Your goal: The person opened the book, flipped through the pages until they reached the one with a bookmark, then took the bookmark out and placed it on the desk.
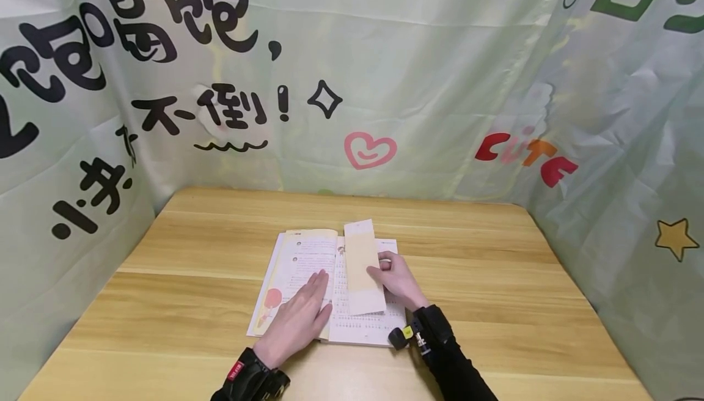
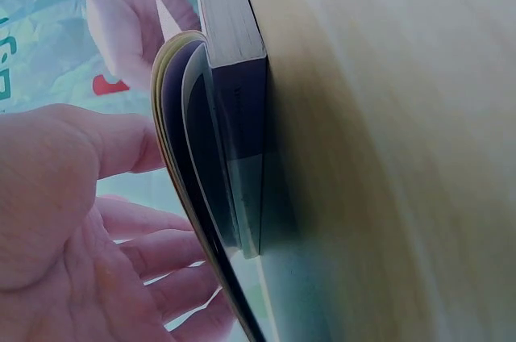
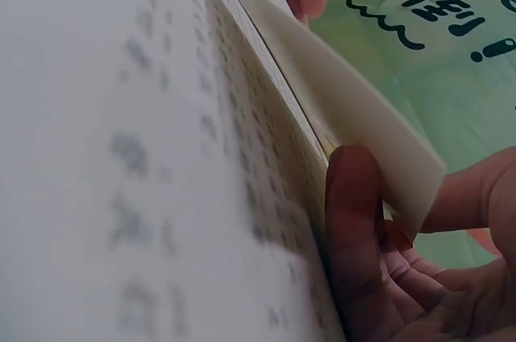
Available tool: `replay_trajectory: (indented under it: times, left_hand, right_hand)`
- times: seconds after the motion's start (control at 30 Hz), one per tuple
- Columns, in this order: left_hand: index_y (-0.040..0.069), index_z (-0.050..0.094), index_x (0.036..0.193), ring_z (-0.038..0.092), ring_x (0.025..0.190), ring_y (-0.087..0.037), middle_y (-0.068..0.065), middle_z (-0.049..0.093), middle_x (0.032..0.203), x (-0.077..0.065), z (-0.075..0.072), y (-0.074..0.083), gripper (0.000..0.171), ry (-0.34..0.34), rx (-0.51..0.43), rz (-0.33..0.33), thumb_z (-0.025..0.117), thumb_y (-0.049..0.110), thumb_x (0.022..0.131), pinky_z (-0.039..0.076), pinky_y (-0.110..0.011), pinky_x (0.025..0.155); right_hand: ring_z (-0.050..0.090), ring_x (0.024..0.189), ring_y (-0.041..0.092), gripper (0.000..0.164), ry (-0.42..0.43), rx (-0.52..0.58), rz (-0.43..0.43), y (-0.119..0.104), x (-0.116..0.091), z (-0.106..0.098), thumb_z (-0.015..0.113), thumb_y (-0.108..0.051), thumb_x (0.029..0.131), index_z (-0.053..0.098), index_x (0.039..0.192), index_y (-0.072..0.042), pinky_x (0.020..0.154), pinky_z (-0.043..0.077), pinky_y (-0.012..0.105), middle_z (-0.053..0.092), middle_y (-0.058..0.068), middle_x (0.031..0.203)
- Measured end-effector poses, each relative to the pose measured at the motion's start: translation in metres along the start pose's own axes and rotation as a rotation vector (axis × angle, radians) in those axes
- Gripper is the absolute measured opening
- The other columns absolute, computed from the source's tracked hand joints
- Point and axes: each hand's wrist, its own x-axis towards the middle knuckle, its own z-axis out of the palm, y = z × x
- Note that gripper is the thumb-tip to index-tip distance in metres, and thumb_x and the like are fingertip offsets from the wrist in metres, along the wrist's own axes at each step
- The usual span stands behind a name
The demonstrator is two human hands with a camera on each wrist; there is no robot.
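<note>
An open book (image 1: 360, 332) with printed pages lies on the table. My left hand (image 1: 297, 318) rests on its left page, fingers straight and pointing away from me. From the side, the left wrist view shows that hand's fingers against the curved cover (image 2: 179, 164), beside the thick page block (image 2: 230, 11). Over the right page lies a long cream paper strip (image 1: 363, 272) with paler ends. My right hand (image 1: 401, 282) pinches its right edge between thumb and fingers. In the right wrist view the strip (image 3: 355, 100) stands tilted off the page, one finger (image 3: 355, 221) under it.
The wooden table (image 1: 484, 266) reaches around the book on all sides. A printed cloth (image 1: 429, 71) hangs behind it and along both sides. Both wrists carry black straps, and a small black camera (image 1: 398, 337) juts from the right one over the book's corner.
</note>
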Motion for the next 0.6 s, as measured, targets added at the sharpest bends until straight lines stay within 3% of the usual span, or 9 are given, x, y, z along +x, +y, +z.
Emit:
replay_trajectory:
  times: [0.6]
  left_hand:
    - [-0.010,0.042,0.139,0.040,0.130,-0.034,-0.025,0.043,0.143,0.001,0.001,0.000,0.056,0.002,0.005,0.016,0.056,0.019,0.094,0.046,-0.051,0.098]
  right_hand:
    - [0.062,0.071,0.015,0.045,0.081,-0.011,0.012,0.015,-0.014,-0.057,0.063,-0.008,0.090,0.049,0.126,0.013,0.059,0.052,0.022,0.067,0.011,0.084]
